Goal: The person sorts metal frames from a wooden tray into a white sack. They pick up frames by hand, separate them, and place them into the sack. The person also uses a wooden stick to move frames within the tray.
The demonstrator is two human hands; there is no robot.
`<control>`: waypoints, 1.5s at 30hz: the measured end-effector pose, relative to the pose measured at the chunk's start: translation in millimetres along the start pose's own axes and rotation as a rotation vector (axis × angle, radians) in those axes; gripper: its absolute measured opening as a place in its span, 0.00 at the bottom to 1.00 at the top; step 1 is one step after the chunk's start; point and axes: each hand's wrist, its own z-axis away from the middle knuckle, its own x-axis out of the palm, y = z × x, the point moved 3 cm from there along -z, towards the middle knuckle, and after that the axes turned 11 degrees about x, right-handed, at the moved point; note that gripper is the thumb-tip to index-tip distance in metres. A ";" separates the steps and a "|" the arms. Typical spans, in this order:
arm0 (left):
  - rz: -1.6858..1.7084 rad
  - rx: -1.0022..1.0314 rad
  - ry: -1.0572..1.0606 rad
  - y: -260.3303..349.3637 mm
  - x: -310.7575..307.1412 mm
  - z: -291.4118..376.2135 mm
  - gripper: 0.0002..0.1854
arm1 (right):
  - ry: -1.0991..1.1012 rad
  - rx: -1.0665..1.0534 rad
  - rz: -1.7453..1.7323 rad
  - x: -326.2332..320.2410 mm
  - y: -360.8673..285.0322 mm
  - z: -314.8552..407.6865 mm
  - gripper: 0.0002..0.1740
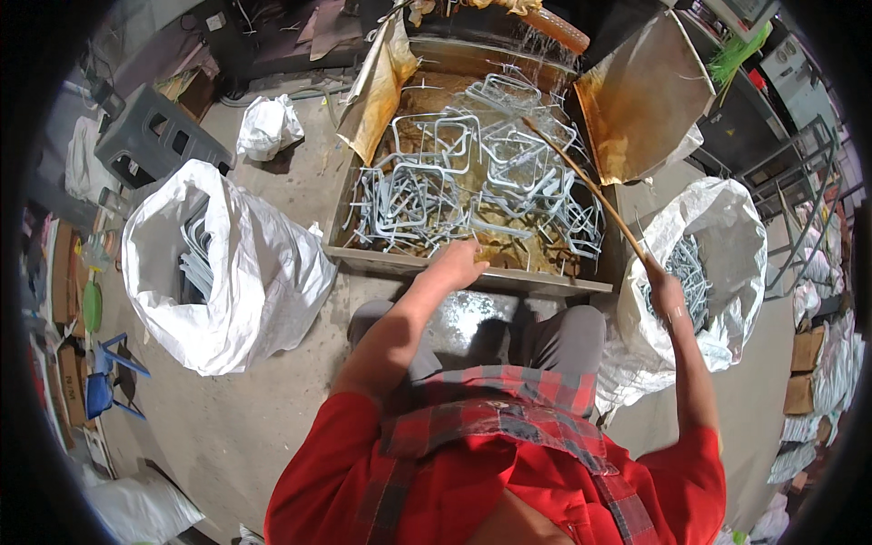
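Observation:
My right hand [665, 291] grips the near end of a long wooden stick [591, 184]. The stick slants up and left over a wide, shallow metal tray [558, 283], its tip above the parts inside. At the tray's front rim is my left hand [458, 264], fingers curled; whether something small is between them is hidden. Grey rectangular frame parts [409, 225] lie tangled in the tray with thin sprue-like pieces, amid brownish liquid. More grey frames [514, 163] are heaped on the right side. From an orange perforated pipe [558, 30] at the back, liquid streams down.
A white woven sack [272, 272] holding grey curved parts stands left. Another white sack [732, 238] with grey scraps [689, 272] stands right. Stained sheets [654, 102] flank the tray's back. A grey plastic stool [163, 136] lies tipped at left, near a small white bag [268, 129].

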 end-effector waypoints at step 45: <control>0.013 -0.100 -0.285 21.3 -35.6 -17.1 0.26 | -0.110 -0.388 0.540 61.1 -190.7 -347.9 0.09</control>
